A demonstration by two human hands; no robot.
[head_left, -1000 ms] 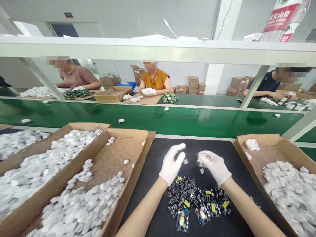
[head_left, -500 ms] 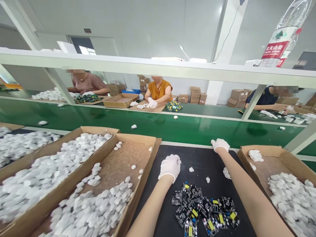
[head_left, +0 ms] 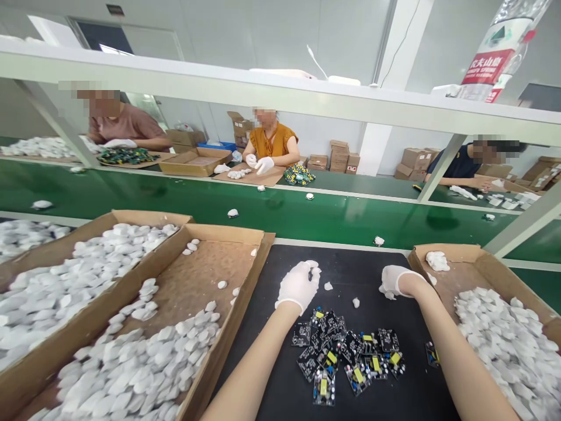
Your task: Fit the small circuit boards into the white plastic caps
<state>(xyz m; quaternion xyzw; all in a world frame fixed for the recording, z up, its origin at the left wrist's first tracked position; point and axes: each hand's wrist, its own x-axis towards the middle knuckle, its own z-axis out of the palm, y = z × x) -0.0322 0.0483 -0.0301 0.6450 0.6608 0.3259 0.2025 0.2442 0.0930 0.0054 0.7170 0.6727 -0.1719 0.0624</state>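
Observation:
My left hand (head_left: 298, 285), in a white glove, hovers over the black mat (head_left: 258, 327) with its fingers curled; what they may hold is hidden. My right hand (head_left: 397, 282), also gloved, is at the mat's right side, fingers pointing down beside a white crumpled piece, its grip unclear. Between the hands lie two small white pieces, one (head_left: 328, 286) near my left fingers and one (head_left: 356, 303) further right. Below them is a pile of black circuit boards (head_left: 350, 348) with yellow parts. Another board (head_left: 432, 354) lies partly behind my right forearm.
Cardboard trays of white pieces stand at left (head_left: 144, 356) and right (head_left: 508, 345). A green belt (head_left: 342, 219) crosses beyond the mat, carrying white-topped items (head_left: 379, 241). Three people sit across it. A white shelf (head_left: 280, 96) with bottles (head_left: 491, 52) spans above.
My right hand has come back from the belt's edge onto the mat, and a white-topped item now sits on the belt there. My left hand's fingers have loosened slightly. The view has shifted.

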